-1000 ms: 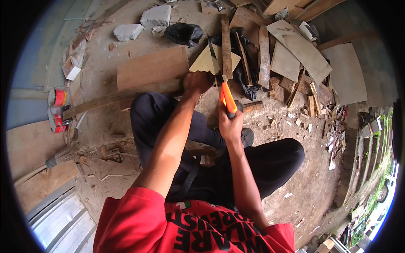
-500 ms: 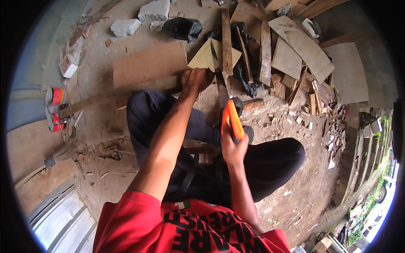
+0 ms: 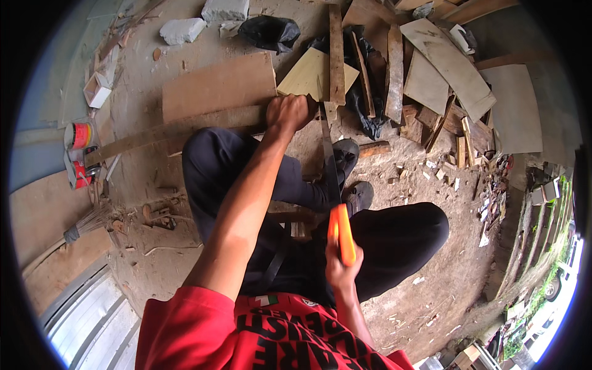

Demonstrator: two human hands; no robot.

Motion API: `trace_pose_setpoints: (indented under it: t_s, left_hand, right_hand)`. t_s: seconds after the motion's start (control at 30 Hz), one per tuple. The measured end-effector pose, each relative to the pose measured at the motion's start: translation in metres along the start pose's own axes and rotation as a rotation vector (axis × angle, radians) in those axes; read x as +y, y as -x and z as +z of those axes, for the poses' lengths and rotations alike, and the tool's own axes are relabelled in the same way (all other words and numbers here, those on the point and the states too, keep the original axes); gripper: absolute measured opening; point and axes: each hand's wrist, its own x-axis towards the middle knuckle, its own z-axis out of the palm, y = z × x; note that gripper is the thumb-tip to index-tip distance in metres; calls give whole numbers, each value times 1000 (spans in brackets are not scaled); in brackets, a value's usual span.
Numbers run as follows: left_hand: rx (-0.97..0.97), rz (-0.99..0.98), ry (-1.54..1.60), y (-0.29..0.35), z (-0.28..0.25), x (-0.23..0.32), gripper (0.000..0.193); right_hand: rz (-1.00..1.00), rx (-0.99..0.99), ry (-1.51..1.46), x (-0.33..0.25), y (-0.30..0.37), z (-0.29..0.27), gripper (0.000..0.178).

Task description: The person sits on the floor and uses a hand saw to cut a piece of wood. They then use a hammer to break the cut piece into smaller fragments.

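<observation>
Your right hand (image 3: 341,265) gripped the orange-handled, dark steel handsaw (image 3: 332,172), fingers closed; your left hand (image 3: 290,112) had its fingers clenched over the long brown wooden plank (image 3: 185,131) beside it. Sawing seemed unfinished, the cut's depth hidden.

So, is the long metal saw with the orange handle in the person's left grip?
No, the right grip holds the long metal saw by its orange handle, while the left grip is beside the blade.
</observation>
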Motion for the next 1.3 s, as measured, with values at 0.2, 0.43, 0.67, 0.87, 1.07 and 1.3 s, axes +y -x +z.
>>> trace_pose_setpoints:
  t_s: [0.2, 0.43, 0.67, 0.87, 1.07, 1.3]
  left_hand:
    - [-44, 17, -10, -2, -2, 2, 33]
    - [-140, -62, 25, -4, -28, 18, 43]
    - [-56, -4, 56, -3, -15, 14, 41]
    - [-9, 4, 47, 2, -8, 9, 37]
    - [6, 24, 70, -6, 9, 5, 42]
    - [-151, -60, -22, -10, -13, 12, 43]
  right_hand:
    - [111, -33, -110, -26, -2, -13, 7]
    - [-11, 28, 168, -51, -179, 53, 34]
    - [35, 13, 7, -17, -99, 28, 19]
    - [4, -49, 172, -19, 22, -35, 17]
    - [-11, 5, 45, -22, -78, 6, 20]
    - [-9, 1, 159, -59, -177, 52, 22]
